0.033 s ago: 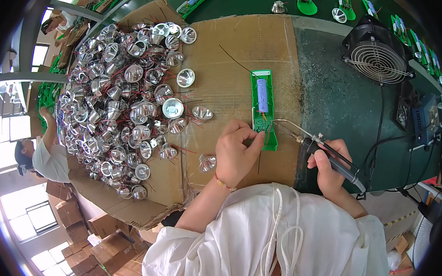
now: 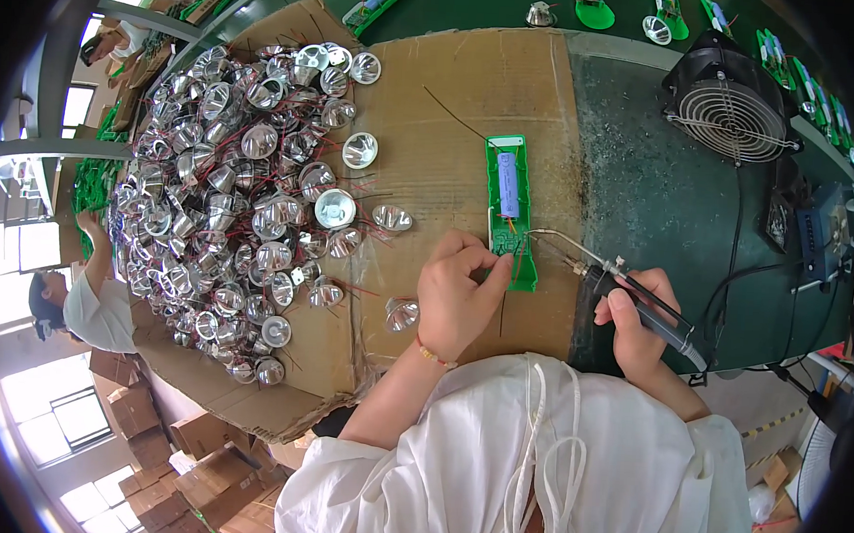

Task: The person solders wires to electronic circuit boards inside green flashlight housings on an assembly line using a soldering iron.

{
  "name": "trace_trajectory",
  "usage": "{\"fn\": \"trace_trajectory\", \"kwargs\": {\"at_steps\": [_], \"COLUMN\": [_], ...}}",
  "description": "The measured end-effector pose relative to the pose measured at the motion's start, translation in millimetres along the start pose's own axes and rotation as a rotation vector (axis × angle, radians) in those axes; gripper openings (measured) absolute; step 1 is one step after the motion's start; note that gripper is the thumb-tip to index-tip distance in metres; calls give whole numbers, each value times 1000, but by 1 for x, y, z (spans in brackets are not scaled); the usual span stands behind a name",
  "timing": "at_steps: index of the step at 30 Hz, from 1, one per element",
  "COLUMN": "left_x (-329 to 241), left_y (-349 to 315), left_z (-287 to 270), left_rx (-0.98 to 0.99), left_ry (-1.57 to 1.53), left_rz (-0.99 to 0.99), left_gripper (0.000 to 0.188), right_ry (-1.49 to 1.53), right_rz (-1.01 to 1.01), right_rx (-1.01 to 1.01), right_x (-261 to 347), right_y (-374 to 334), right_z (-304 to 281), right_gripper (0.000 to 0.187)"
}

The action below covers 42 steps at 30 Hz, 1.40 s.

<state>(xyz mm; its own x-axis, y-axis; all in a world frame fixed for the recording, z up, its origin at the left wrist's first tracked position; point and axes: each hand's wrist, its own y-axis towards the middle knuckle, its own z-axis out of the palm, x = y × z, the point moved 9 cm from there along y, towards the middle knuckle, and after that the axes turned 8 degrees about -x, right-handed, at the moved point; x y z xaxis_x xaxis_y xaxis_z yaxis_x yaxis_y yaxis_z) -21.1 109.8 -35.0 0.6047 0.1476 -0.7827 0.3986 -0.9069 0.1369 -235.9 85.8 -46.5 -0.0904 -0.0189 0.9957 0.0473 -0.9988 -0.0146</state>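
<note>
On the cardboard lies a narrow green plastic housing [image 2: 528, 271] with a purple cylindrical battery [image 2: 509, 184] and a small green circuit board [image 2: 509, 243] inside. My left hand [image 2: 459, 292] is closed at the board's near left edge, thumb and forefinger pinched together. What lies between those fingertips is too small to make out. A thin dark wire shows just below them. My right hand [image 2: 639, 319] grips a soldering iron [image 2: 626, 292] with a black handle and a thin metal feed tube. Its tip reaches the right side of the board.
A large heap of silver reflector cups [image 2: 259, 143] with red wires fills the left of the cardboard sheet [image 2: 455, 68]. A black fan [image 2: 729, 108] and a blue box [image 2: 817, 236] with cables stand right. More green housings [image 2: 591, 9] line the far side. Another person [image 2: 97, 300] works at left.
</note>
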Motion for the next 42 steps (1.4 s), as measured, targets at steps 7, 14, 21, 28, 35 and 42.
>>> {"fn": "trace_trajectory", "kwargs": {"at_steps": [7, 14, 21, 28, 35, 42], "left_x": [-1, -17, -17, 48, 30, -27], "left_y": [7, 79, 269, 348, 345, 207], "left_z": [-21, 25, 41, -12, -1, -12], "left_rx": [-12, 261, -60, -85, 111, 192], "left_ry": [-54, 373, 158, 989, 1155, 525], "left_rz": [-33, 245, 328, 24, 118, 227], "left_gripper": [15, 17, 31, 55, 64, 65], "right_ry": [33, 53, 53, 27, 15, 52], "right_rz": [-26, 47, 147, 117, 105, 135], "right_rx": [-64, -148, -136, -116, -90, -107], "right_x": [-3, -17, -28, -29, -28, -28], "right_y": [17, 28, 27, 30, 28, 29], "right_z": [-12, -31, -23, -24, -26, -22], "right_gripper": [15, 13, 12, 16, 16, 14]}}
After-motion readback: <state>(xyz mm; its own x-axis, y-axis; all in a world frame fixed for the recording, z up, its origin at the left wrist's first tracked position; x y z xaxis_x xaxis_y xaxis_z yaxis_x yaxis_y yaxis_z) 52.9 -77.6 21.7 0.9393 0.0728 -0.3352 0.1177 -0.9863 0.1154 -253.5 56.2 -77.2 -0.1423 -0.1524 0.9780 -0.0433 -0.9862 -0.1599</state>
